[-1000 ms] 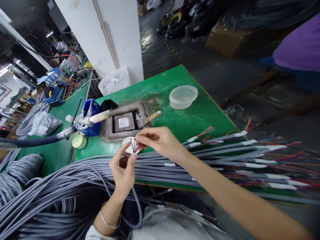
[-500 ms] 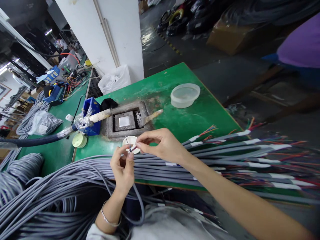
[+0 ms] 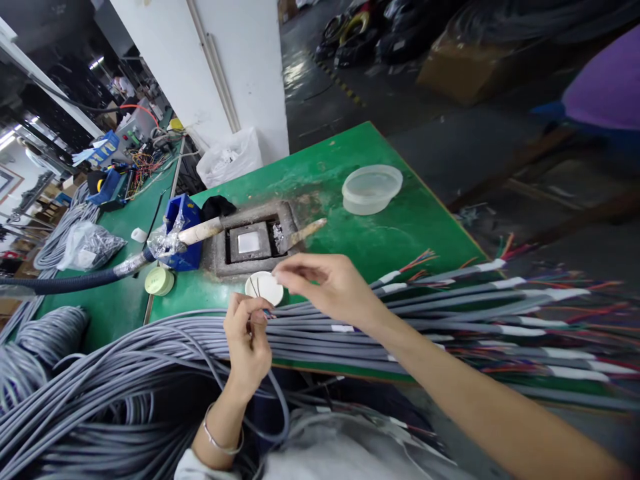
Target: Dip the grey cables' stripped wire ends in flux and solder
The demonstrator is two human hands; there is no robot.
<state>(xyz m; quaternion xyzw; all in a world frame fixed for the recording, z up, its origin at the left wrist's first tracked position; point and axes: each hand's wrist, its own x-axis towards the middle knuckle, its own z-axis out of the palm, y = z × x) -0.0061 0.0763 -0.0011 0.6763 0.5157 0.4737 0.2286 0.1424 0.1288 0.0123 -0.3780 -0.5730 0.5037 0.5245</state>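
My left hand (image 3: pixel 250 337) is closed in a pinch on the thin coloured wires (image 3: pixel 267 313) of a grey cable; two dark strands stick up from its fingers. A grey cable loop (image 3: pixel 284 407) hangs below that hand. Just behind the wires sits a small round white dish (image 3: pixel 270 288). My right hand (image 3: pixel 325 283) is up beside the dish, apart from the left, thumb and fingers drawn together; whatever they may hold is too small to make out. Under both hands lies a thick bundle of grey cables (image 3: pixel 310 337).
A solder pot (image 3: pixel 220 267) with a flat-bladed scraper (image 3: pixel 307 231) stands beyond the dish. A fume hose (image 3: pixel 200 231) leans over a blue bin (image 3: pixel 183 257). There are also a clear plastic tub (image 3: pixel 370 193), a pale green round container (image 3: pixel 159 281) and stripped cable ends (image 3: pixel 525 331) at right.
My right hand has drawn away from the wires, its fingertips slightly higher. My left hand has turned a little, and two dark strands now stand up over the white dish.
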